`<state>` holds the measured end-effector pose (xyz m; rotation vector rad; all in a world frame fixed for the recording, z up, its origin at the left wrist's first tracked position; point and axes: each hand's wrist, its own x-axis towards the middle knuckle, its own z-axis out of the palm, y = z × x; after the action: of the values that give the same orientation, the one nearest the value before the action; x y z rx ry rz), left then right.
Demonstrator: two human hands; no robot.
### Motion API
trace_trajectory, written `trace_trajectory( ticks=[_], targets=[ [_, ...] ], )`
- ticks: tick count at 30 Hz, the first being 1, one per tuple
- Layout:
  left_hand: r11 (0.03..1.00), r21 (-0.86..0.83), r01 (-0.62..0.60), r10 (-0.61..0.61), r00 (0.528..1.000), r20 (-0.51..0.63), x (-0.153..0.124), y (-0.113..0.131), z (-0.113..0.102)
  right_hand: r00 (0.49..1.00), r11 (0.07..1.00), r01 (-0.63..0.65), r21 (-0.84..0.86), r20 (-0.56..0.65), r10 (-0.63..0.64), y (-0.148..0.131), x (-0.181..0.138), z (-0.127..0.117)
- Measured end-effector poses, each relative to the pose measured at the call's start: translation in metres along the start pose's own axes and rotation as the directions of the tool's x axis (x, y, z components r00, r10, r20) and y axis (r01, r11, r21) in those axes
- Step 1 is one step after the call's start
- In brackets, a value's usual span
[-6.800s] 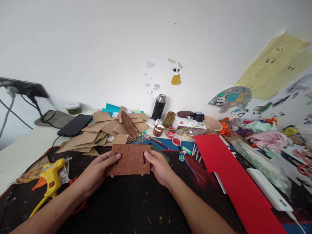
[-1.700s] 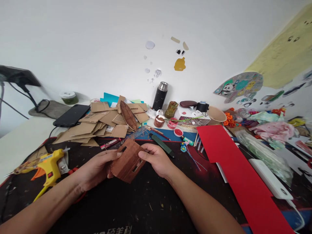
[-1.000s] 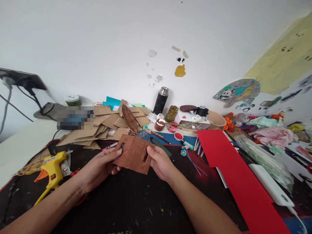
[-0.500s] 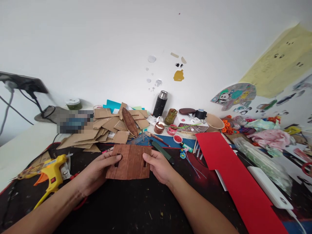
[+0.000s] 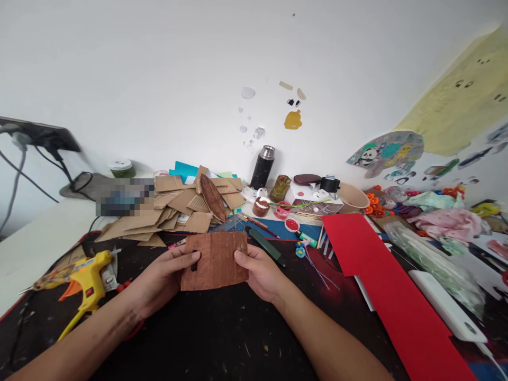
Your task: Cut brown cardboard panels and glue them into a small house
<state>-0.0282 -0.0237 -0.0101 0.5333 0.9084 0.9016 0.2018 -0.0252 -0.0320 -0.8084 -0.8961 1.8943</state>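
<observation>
A brown-painted piece of cardboard [image 5: 217, 262] is held up above the dark mat, bowed slightly and with small cut-out slots near its side edges. My left hand [image 5: 162, 275] pinches its left edge, thumb on the front beside a slot. On the right edge my right hand [image 5: 264, 270] grips it, its thumb over the other slot so that only a sliver shows. The fingers of both hands are partly hidden behind the piece. Beyond it, a brown leaf-shaped cardboard piece [image 5: 213, 198] leans on a pile of cardboard scraps [image 5: 138, 222].
A yellow glue gun [image 5: 89, 278] lies left of my left forearm. Red card [image 5: 392, 296] stretches down the right side, beside a white power strip [image 5: 446, 307]. Behind stand a black thermos [image 5: 262, 168] and an open red paint pot [image 5: 292, 225]. A green pen-like tool [image 5: 265, 246] lies beyond my right hand.
The brown cardboard has shifted slightly right and turned a little, with its right slot now mostly covered. Both hands keep their hold. The view has shifted slightly.
</observation>
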Motion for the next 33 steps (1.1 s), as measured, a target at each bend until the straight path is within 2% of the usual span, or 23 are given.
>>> trace_trajectory(
  ticks=[8, 18, 26, 33],
  targets=[
    [1.000, 0.011, 0.010, -0.011, 0.996, 0.092, -0.002, -0.003, -0.005, 0.998, 0.998, -0.046, 0.049, 0.055, 0.043, 0.003, -0.003, 0.000],
    [0.998, 0.054, -0.013, 0.005, 0.987, 0.160, -0.005, -0.006, -0.010, 0.994, 0.997, -0.043, 0.063, 0.102, 0.037, 0.004, -0.006, 0.006],
    [0.998, 0.043, -0.045, 0.041, 0.996, 0.077, -0.002, -0.003, -0.002, 1.000, 0.998, -0.025, 0.052, 0.008, 0.025, -0.001, -0.004, 0.004],
    [0.998, 0.026, -0.056, 0.056, 0.998, 0.026, -0.003, -0.002, 0.003, 1.000, 1.000, 0.003, 0.015, -0.020, -0.003, -0.001, -0.003, 0.003]
  ],
)
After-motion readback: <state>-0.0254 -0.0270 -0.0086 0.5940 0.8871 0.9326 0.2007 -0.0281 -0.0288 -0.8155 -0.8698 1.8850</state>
